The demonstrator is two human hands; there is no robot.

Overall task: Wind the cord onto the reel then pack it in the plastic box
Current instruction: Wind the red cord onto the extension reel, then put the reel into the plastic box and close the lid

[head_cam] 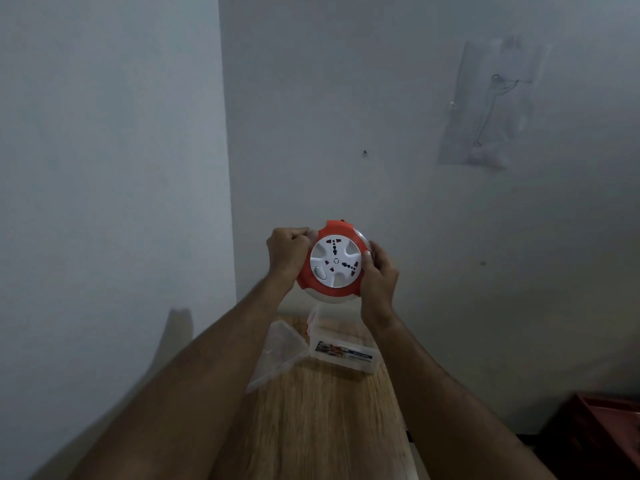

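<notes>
head view, reel (333, 262) hides cord, box (343, 353) part-hidden

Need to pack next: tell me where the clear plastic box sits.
The clear plastic box sits on the wooden table, below the held orange-and-white reel, its clear lid at its left.

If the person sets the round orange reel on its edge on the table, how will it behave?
The reel looks round and rigid, so on edge it would probably roll or fall flat. Its smooth plastic may slip; both the left hand and right hand grip its rim.
</notes>
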